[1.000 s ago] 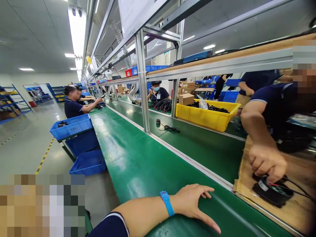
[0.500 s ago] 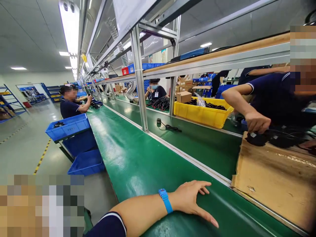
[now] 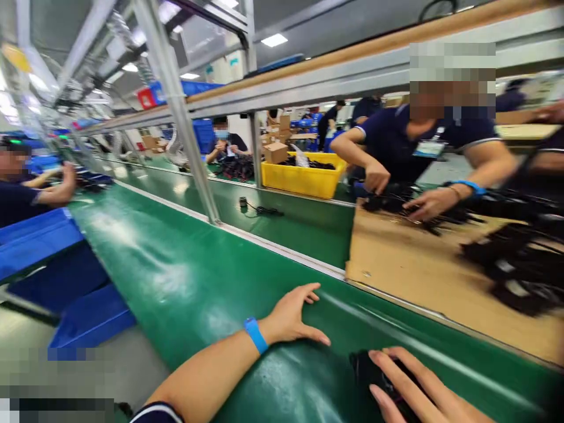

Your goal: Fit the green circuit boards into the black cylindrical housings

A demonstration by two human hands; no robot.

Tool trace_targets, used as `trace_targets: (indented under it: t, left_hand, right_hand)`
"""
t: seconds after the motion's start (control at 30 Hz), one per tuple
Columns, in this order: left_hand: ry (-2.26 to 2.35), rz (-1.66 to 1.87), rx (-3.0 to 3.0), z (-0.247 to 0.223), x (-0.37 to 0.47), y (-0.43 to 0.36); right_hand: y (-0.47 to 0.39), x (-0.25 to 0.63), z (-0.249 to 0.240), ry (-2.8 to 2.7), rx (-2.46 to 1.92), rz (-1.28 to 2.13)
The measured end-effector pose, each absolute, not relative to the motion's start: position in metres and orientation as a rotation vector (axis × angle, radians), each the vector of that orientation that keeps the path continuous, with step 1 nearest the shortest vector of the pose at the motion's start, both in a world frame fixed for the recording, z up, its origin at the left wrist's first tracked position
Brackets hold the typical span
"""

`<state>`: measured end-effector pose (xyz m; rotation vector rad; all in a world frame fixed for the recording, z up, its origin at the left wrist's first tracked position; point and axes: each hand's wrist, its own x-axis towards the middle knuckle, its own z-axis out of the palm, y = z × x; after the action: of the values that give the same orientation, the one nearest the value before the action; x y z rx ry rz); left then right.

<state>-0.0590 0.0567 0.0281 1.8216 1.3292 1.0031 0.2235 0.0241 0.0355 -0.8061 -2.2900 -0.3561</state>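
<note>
My left hand (image 3: 293, 317), with a blue band at the wrist, is stretched over the green mat (image 3: 176, 305) with thumb and fingers apart. Nothing is in it. At the lower right, my right hand (image 3: 416, 385) has its fingers over a black item (image 3: 368, 370) and grips it. The item looks like a bundled cable or small device, but blur and the fingers hide its exact kind. It lies at mat level, a little right of my left hand.
Across the metal rail, a co-worker's hands (image 3: 429, 202) handle black cables on a cardboard sheet (image 3: 396, 258). A yellow bin (image 3: 304, 179) and a small corded device (image 3: 243, 202) stand beyond. A metal post (image 3: 185, 117) rises from the rail; blue bins (image 3: 92, 314) are at left.
My view has turned to the right. My right hand has come into sight with the black item. My left hand stays spread over the mat. The co-worker's second hand now shows.
</note>
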Motion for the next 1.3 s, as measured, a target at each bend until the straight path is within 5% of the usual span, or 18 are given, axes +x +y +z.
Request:
trace_targets:
  t: [0.4, 0.9, 1.3]
  left_hand:
    - [1.257, 0.910, 1.728, 0.035, -0.063, 0.061]
    - [1.240, 0.925, 1.780, 0.038, -0.064, 0.061]
    - [1.158, 0.965, 1.863, 0.041, -0.066, 0.060]
  right_hand:
    - [-0.011, 0.205, 0.051, -2.429, -1.109, -0.059]
    - [0.003, 0.182, 0.082, -2.433, -0.967, -0.267]
    - [0.012, 0.216, 0.111, -2.534, -1.073, 0.112]
